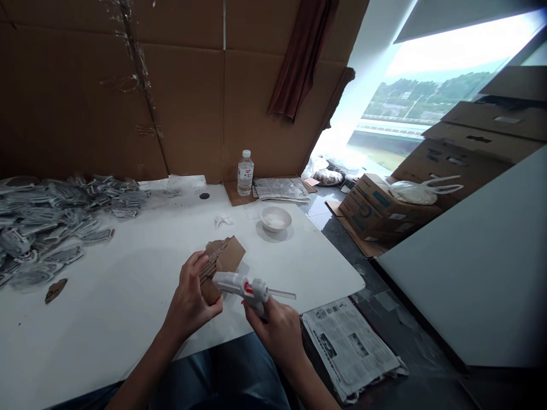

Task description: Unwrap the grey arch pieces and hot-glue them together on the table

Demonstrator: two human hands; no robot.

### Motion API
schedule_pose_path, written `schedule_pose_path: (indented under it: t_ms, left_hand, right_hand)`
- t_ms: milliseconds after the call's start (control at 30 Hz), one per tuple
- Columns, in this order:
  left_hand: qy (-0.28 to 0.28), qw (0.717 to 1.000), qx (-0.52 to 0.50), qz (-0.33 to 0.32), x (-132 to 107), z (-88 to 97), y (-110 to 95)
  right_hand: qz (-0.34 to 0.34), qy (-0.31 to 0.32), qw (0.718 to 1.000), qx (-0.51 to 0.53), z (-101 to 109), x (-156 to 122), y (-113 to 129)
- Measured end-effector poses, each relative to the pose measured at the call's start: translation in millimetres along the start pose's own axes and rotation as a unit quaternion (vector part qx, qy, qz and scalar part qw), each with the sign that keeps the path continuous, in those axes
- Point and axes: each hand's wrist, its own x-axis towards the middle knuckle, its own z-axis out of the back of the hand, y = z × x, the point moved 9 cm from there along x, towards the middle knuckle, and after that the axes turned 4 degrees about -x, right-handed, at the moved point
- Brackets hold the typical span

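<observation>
My left hand (194, 296) is closed around a layered piece of cardboard (231, 254), tilted above the white table (141, 296). The cardboard has ragged, stacked strips on one side and a smooth flap on the other. In my right hand (280, 333) is a white glue gun (231, 282) with a red part and a clear glue stick poking out of its back. Its front end points left, close to the cardboard; whether the nozzle touches it is hidden. My right fingers wrap the handle.
Many grey paper-wrapped pieces (51, 210) are heaped at the left, near a cardboard scrap (56, 291). Ahead stand a white bowl (276, 220), a water bottle (245, 173) and folded newspaper (282, 189). More newspaper (354, 347) lies low at right, before stacked boxes (380, 208).
</observation>
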Motion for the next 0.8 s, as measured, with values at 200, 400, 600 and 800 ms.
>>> schedule_pose_path:
  t_ms: [200,400,600,800]
  left_hand:
    - [0.002,1.000,0.005,0.000,-0.3,1.0,-0.1]
    - [0.003,1.000,0.018,-0.001,-0.3,0.8,-1.7]
    - [-0.002,1.000,0.024,0.003,1.1,1.3,-3.6]
    - [-0.004,0.999,0.031,0.014,2.2,1.8,-6.1]
  right_hand:
    - [0.002,-0.016,1.000,-0.016,5.9,2.5,3.3]
    - [-0.001,-0.025,1.000,-0.016,9.4,2.0,4.6]
    - [-0.014,-0.018,1.000,-0.011,7.4,1.2,0.4]
    - [-0.033,0.001,0.999,0.004,2.5,-0.1,-5.2]
